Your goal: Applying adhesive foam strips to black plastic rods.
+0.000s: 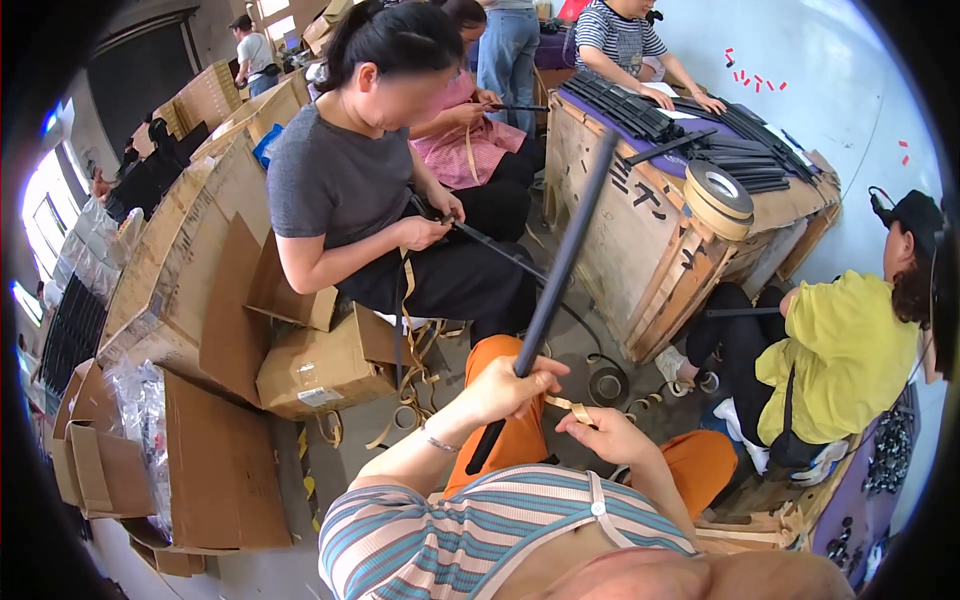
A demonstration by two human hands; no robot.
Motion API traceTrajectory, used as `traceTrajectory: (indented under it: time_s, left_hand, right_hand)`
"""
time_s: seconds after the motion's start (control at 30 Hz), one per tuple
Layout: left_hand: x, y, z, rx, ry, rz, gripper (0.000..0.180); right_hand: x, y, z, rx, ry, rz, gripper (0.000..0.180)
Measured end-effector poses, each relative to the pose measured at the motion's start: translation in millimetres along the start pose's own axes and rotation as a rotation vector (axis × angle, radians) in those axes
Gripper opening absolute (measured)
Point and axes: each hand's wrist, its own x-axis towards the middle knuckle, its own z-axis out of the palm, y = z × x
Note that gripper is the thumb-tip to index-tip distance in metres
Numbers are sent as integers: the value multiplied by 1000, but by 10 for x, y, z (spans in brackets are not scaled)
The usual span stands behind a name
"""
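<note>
A seated worker in orange trousers closes the left hand point(508, 388) around a long black rod point(548, 300), which slants up and away from the lap. The right hand point(607, 436) pinches a strip of tan tape point(566, 404) that runs to the rod, apparently stuck to it, though the joint is hard to see. Beyond, a person in a grey shirt point(335, 180) works another black rod beside cardboard boxes point(320, 368). Farther back, tape rolls point(716, 199) sit on a wooden crate point(625, 250).
</note>
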Motion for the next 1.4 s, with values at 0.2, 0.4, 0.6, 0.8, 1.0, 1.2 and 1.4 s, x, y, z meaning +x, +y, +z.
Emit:
traceTrajectory:
  time_s: [0.2, 0.4, 0.6, 0.8, 1.0, 1.2, 1.4]
  left_hand:
    - [-62, -232, 233, 281, -226, -95, 28]
    - [-116, -316, 248, 237, -244, -133, 23]
    - [-107, -397, 203, 422, -159, -26, 12]
    - [-190, -306, -83, 219, 84, -23, 11]
    - [-323, -342, -320, 190, 316, 52, 12]
    - [-416, -134, -492, 94, 478, -4, 9]
    - [-356, -152, -570, -116, 461, 49, 13]
  right_hand:
    - [-28, -43, 63, -138, -89, -64, 21]
    - [-91, -16, 67, -102, -144, 32, 21]
    - [-138, 153, 71, -77, -112, -14, 20]
    - [-386, 371, -122, 69, -21, 100, 11]
    - [-718, 840, -514, -139, 280, 205, 12]
    - [-811, 535, -894, -528, 586, 301, 13]
    - [-845, 504, -1149, -684, 692, 303, 9]
